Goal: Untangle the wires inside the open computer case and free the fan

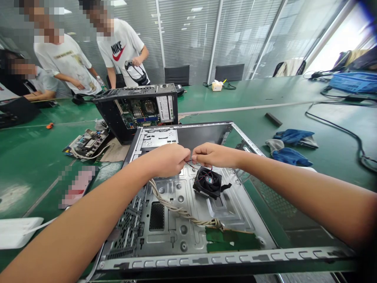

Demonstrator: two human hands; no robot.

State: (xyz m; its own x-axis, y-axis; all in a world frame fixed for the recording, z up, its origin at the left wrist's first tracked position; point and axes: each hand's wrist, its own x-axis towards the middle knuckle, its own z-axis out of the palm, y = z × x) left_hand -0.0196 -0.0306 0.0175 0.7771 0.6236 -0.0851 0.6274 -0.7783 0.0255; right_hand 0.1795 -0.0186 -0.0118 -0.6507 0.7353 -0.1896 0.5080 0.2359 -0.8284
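Observation:
Both of my hands meet above an open metal computer case point(173, 251) lying flat before me. My left hand point(171, 159) is closed with its fingertips pinched on a thin dark-and-red fan cable point(193, 166). My right hand point(216, 154) pinches the same cable close beside it; the cable's end is hidden by the fingers. Below the right hand, the black CPU cooling fan point(207, 181) rests tilted on the case floor, a black tab sticking out at its right. A twisted beige wire bundle point(182, 212) runs across the case to a green board piece point(232, 239).
A second upright computer case point(114, 122) with an exposed motherboard stands behind. Left lie a loose circuit board point(88, 143), a phone point(78, 186) and a white box point(19, 232). Blue-grey gloves point(294, 145) and a black cable point(347, 129) lie right. Several people are across the green table point(229, 104).

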